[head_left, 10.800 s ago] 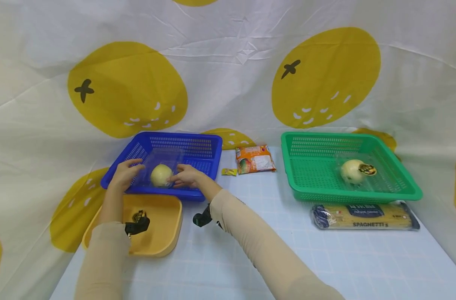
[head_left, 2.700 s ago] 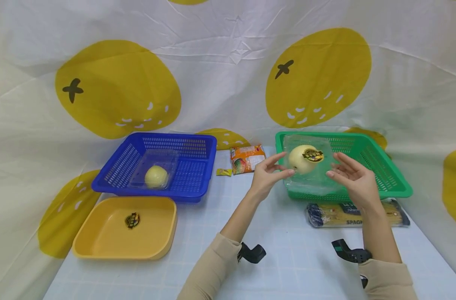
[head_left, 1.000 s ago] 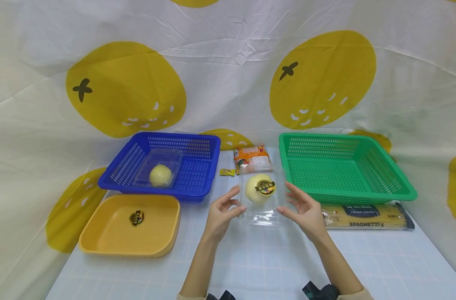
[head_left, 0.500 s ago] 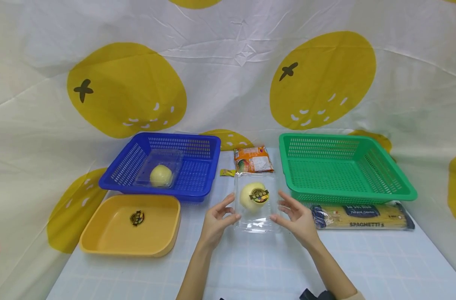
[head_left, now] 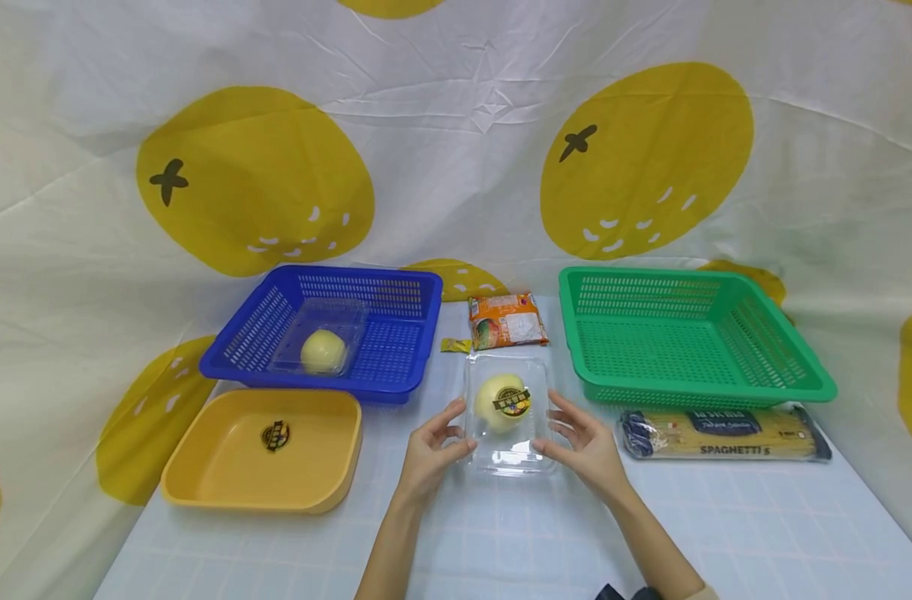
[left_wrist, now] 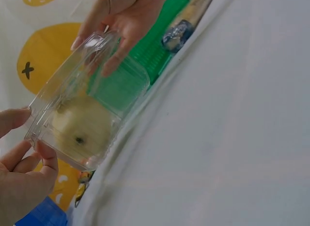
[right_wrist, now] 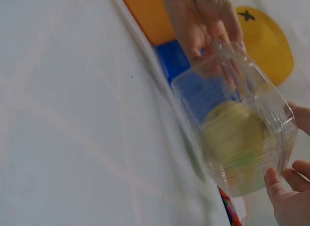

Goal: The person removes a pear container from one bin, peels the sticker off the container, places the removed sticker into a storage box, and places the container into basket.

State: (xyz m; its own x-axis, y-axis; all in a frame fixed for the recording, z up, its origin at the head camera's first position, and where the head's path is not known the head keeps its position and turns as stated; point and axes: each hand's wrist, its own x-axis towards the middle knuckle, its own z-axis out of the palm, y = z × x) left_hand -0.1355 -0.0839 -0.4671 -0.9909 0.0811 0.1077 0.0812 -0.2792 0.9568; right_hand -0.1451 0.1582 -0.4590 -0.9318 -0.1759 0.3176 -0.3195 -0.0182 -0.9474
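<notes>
Both hands hold a clear plastic clamshell box (head_left: 510,454) by its two sides, low over the middle of the table. Inside it sits a pale yellow round fruit (head_left: 493,392); a black and gold sticker (head_left: 512,402) is on the lid. My left hand (head_left: 429,450) pinches the left side, thumb near the front corner. On the opposite side my right hand (head_left: 587,446) grips the edge the same way. The left wrist view shows a dark spot on the fruit (left_wrist: 85,129). Whether the box touches the table cannot be told.
A blue basket (head_left: 418,367) holds another clear box (head_left: 324,312) with a fruit. Before it stands a yellow tray (head_left: 223,479) with a similar sticker (head_left: 276,436). A green basket (head_left: 643,350), spaghetti pack (head_left: 726,433), orange packet (head_left: 508,321) and small yellow packet (head_left: 456,345) lie around.
Earlier my hands were at the blue basket, then lifted the clamshell box from the green basket. Over the last second it moved left and toward me, to the middle.
</notes>
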